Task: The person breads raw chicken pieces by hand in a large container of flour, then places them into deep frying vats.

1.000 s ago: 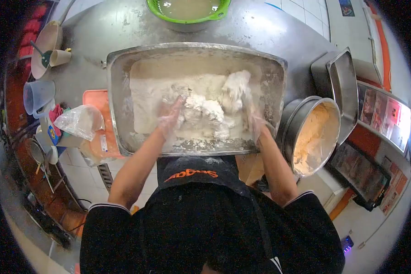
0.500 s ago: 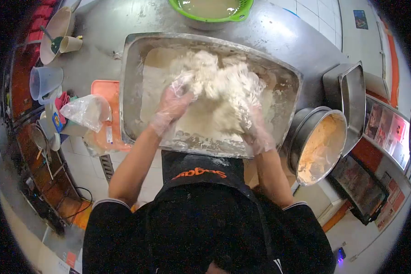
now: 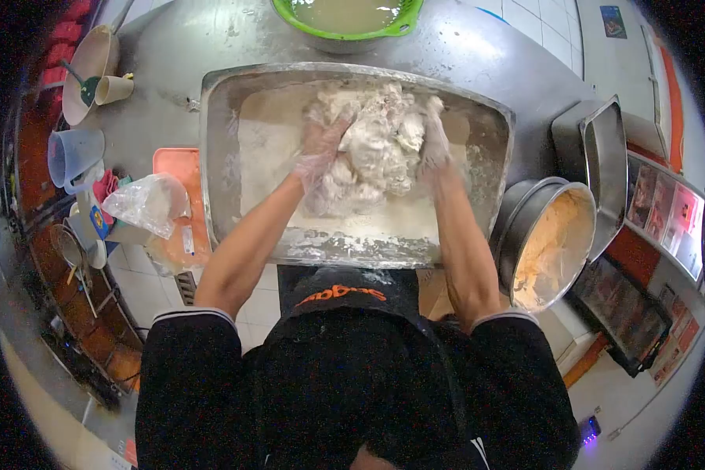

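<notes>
A heap of flour-coated pieces (image 3: 376,149), lumpy and white, sits in a large metal tray (image 3: 313,254); what lies under the coating cannot be made out. My left hand (image 3: 325,145), in a clear plastic glove, presses its curved fingers against the heap's left side. On the opposite side, my gloved right hand (image 3: 435,145) cups the pieces, its fingers dusted with flour and partly blurred. The heap is held between both hands. Loose pale flour (image 3: 270,125) covers the tray's floor around it.
A green colander (image 3: 403,28) with cloudy liquid stands beyond the tray. To the right are a round metal pan (image 3: 556,251) of orange-tinted powder and a deep steel pan (image 3: 607,172). At left lie an orange tray (image 3: 178,160), a plastic bag (image 3: 149,204) and a clear jug (image 3: 74,153).
Both hands have moved away from me and up along the heap's sides. The pieces, blurred and tossed apart before, are now gathered in one mound between the hands.
</notes>
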`<state>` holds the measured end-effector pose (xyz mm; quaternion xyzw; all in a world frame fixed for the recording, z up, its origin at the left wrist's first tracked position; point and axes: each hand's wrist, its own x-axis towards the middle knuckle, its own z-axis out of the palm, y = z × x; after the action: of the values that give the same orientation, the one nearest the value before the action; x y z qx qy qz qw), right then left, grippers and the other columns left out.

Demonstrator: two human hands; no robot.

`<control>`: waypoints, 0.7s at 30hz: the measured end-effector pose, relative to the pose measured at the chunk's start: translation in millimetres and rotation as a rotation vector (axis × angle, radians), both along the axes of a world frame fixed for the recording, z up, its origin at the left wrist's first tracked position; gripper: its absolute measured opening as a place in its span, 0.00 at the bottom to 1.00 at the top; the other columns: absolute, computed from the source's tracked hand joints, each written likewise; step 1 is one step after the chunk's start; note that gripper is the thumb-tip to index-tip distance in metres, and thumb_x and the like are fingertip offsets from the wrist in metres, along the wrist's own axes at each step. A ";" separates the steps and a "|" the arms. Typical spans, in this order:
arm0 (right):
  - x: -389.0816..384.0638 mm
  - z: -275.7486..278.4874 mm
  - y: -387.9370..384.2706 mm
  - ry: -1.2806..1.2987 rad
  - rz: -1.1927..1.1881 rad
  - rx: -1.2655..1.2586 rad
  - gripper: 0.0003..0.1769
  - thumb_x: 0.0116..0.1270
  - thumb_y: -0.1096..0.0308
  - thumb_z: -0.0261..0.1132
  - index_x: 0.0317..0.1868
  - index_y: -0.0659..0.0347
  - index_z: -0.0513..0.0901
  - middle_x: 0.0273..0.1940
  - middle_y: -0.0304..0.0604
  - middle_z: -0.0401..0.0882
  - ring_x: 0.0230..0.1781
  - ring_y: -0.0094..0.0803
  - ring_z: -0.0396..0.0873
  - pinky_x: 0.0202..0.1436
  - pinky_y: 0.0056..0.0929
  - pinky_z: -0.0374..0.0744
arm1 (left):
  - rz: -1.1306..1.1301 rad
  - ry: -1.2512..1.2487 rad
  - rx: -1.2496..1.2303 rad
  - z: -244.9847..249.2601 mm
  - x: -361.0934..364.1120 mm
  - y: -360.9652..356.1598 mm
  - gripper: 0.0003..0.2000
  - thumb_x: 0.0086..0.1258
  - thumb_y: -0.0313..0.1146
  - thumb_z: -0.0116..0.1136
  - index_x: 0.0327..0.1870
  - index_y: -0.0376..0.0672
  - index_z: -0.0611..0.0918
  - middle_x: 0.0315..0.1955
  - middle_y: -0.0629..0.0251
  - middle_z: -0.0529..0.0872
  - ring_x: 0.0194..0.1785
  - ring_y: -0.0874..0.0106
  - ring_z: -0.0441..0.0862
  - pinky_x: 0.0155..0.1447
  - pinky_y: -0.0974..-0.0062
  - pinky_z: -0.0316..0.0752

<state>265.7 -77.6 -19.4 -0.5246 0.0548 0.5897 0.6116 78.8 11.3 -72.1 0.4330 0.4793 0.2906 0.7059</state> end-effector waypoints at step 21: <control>-72.2 40.4 -56.0 0.191 0.191 -0.391 0.21 0.72 0.52 0.57 0.56 0.58 0.75 0.40 0.40 0.83 0.31 0.28 0.82 0.30 0.25 0.81 | 0.124 -0.096 -0.919 56.7 -69.4 -69.7 0.35 0.69 0.60 0.49 0.70 0.45 0.66 0.64 0.58 0.71 0.66 0.62 0.70 0.67 0.61 0.68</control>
<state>193.5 -133.6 21.0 -0.5779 0.1755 0.6700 0.4316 9.4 -58.3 -15.4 0.0317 0.5500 0.1095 0.8273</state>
